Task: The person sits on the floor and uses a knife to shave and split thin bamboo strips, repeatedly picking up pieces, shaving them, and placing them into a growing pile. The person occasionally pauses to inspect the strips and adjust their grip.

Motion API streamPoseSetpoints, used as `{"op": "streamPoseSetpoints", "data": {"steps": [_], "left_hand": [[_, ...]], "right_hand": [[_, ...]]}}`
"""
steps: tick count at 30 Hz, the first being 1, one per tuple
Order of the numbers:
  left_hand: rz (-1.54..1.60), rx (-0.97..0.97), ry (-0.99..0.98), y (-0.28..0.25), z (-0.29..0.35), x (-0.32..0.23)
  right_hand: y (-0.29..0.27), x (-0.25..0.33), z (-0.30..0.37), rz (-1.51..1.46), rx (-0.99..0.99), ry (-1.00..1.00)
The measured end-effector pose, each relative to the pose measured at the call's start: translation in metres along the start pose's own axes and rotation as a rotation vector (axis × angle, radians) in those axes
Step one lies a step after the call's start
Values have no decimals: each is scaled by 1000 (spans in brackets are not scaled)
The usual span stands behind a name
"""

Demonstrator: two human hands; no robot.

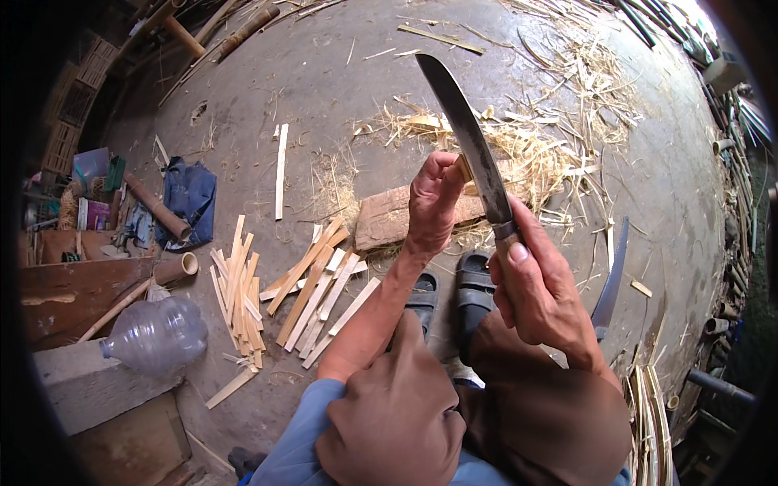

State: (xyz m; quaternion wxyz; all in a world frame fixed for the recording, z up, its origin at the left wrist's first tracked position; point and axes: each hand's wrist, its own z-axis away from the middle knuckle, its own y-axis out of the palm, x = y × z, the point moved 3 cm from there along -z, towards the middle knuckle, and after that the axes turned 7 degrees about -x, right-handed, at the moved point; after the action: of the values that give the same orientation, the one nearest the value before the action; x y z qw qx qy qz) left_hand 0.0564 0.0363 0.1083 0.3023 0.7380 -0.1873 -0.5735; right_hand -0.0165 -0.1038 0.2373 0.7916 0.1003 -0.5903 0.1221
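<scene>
My right hand [539, 283] is wrapped round the handle of a large knife [472, 134], a machete-like tool with a long dark blade that slants up and to the left. My left hand [438, 194] is closed on a short bamboo piece [465, 168], its end showing beside the blade; the rest of it is hidden by the fingers and the blade. Beneath my hands a wooden block [385, 219] lies on the floor. Split bamboo strips [312, 300] lie in loose piles left of my left forearm.
Pale shavings [527, 158] are heaped beyond the block. A saw [612, 275] lies to the right. At the left are a clear plastic bottle [158, 332], a blue cloth [190, 194] and a bamboo pole [158, 206]. Long strips [648, 413] are bundled at lower right.
</scene>
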Motion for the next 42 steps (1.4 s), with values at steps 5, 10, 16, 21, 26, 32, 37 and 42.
{"op": "streamPoseSetpoints", "data": {"steps": [5, 10, 16, 21, 26, 32, 37, 42], "left_hand": [[-5, 3, 4, 1, 0, -2], [-19, 4, -10, 2, 1, -3], [17, -9, 10, 8, -3, 13], [-50, -28, 28, 6, 5, 12], [-540, -368, 686, 15, -35, -72], [-1730, 6, 1473, 93, -124, -172], [-1484, 546, 441, 83, -129, -77], [-1632, 555, 571, 96, -126, -88]], "right_hand": [[2, -2, 2, 62, -19, 9], [1, -5, 1, 274, -31, -125], [-2, -5, -2, 507, -88, -350], [0, -3, 0, 516, -104, -302], [-4, -5, 2, 558, -96, -388], [-5, -1, 11, 522, -137, -210], [0, -7, 9, 500, -127, -259], [-7, -6, 7, 569, -127, -353]]}}
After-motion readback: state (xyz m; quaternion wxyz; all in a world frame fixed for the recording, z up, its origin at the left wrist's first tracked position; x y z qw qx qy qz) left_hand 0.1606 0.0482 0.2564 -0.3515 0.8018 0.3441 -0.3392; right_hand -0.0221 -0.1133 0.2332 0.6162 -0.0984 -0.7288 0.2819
